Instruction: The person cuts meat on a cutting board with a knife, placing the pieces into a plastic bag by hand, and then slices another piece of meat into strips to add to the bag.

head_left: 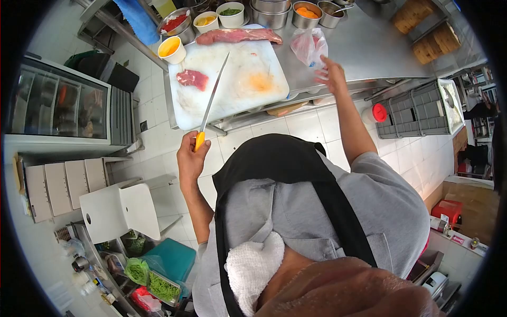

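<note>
- I get bright light overall.
- Soft sheen shows on the tabletop (369, 48) beside the right hand (331, 78), its fingers slightly blurred.
- Well outward from it, my view bends into black corners.

The white rectangular plastic cutting board (245, 61) lies on the grey metal surface (369, 50). On the board, the long pink meat strip (240, 36) lies along the far edge, the small red meat piece (193, 79) at the left. The long yellow-handled steel knife (214, 98) reaches over the board. Right of the board is the clear plastic bag (305, 47); behind the board, the round metal pot (271, 19).
</note>
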Available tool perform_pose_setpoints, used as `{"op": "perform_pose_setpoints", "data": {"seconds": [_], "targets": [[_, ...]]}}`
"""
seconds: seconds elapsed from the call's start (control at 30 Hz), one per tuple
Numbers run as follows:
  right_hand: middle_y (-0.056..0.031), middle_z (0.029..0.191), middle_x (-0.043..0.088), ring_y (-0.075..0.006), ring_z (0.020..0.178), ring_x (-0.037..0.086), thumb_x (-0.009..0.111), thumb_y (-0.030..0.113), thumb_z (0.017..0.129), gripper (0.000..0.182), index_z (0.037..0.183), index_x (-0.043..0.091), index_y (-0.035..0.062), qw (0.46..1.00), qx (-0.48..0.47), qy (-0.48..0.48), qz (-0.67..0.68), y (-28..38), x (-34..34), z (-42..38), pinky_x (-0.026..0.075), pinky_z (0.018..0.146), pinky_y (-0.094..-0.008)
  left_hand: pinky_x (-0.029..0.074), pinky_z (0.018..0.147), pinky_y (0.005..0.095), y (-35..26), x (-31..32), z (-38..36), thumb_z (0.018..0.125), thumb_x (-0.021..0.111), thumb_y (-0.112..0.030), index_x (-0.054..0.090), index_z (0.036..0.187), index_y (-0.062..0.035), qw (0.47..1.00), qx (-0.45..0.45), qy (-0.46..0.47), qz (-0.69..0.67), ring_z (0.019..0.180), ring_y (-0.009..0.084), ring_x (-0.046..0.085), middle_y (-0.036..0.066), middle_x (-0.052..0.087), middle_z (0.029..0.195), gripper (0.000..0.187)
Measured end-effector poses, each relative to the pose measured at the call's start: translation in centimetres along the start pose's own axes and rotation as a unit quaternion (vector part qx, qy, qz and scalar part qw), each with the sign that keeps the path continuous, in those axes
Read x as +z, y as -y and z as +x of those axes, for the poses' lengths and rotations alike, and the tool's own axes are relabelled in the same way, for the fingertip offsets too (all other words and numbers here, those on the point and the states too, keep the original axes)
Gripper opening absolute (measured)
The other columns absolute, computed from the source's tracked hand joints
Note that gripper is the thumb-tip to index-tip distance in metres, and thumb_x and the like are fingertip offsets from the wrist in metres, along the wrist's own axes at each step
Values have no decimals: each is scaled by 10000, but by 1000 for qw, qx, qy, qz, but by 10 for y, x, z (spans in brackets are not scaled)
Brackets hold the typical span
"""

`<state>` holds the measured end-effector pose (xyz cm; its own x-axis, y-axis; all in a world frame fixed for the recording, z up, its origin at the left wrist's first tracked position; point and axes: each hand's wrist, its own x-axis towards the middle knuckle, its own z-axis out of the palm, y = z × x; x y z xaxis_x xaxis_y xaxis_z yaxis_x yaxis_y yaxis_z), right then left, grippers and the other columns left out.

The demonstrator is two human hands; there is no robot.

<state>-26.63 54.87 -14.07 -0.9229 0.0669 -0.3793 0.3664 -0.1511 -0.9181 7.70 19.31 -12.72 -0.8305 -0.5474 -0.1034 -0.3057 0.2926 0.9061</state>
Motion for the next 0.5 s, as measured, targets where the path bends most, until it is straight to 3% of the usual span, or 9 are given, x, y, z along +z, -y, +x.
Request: {"op": "perform_pose_setpoints", "data": {"seconds": [0.03,0.1,0.23,0.3,0.33,0.37,0.43,0.47,0.5], "targets": [[-194,1187,605,-300,1030,614,689,337,887,580,1260,504,-67,985,-40,-53,-161,15,1,4,543,855,-471,510,750,262,-4,0,0,867,747,-75,583,1215,19,1000,1,-1,1,833,126,607,89,656,949,395],[-200,1243,601,-285,1061,622,778,434,797,814,1340,459,-82,941,-148,-124,-277,22,-12,83,538,837,-450,486,738,237,-15,-1,-2,874,753,-65,546,1253,21,1000,4,17,10,830,106,577,58,620,965,441],[-195,1182,646,-268,1058,646,788,402,790,715,1265,553,-78,898,-250,-102,-347,46,12,165,549,838,-417,489,744,242,-19,1,0,870,755,-62,549,1253,18,1000,15,20,16,837,110,582,62,620,966,442],[-177,1076,695,-266,986,688,772,320,815,504,1123,656,-61,944,-23,144,-295,49,23,169,569,799,-376,489,758,240,-25,7,-4,873,757,-75,552,1252,11,999,-7,37,-1,847,107,577,59,616,956,439],[-99,864,701,-221,742,687,739,232,842,304,993,701,-30,943,-9,156,-295,40,33,176,556,629,-330,508,766,285,-30,13,-1,874,759,-115,568,1239,13,999,-21,35,23,861,149,615,88,641,953,432],[-99,864,701,-221,742,687,739,232,842,304,993,701,-30,942,-5,161,-294,36,35,179,556,629,-330,508,766,285,-34,19,6,874,759,-115,568,1239,13,999,-25,31,26,861,149,615,88,641,953,432],[-27,754,630,-152,551,565,712,165,860,189,975,693,16,956,-102,156,-225,50,43,155,456,471,-294,535,793,378,-37,35,29,873,731,-213,585,1252,-3,951,220,-13,217,908,295,679,185,676,1030,457],[22,680,546,-99,483,428,698,144,875,100,927,677,62,979,-12,159,-124,58,47,140,359,418,-266,534,811,395,-44,39,44,865,728,-251,588,1268,-23,944,205,6,257,945,332,671,201,664,1083,484],[22,680,546,-99,483,428,698,144,875,100,927,677,62,979,-6,160,-129,66,46,126,359,418,-266,533,829,411,-54,42,63,858,725,-290,591,1285,-43,935,192,28,297,982,369,663,218,652,1136,511]]}}
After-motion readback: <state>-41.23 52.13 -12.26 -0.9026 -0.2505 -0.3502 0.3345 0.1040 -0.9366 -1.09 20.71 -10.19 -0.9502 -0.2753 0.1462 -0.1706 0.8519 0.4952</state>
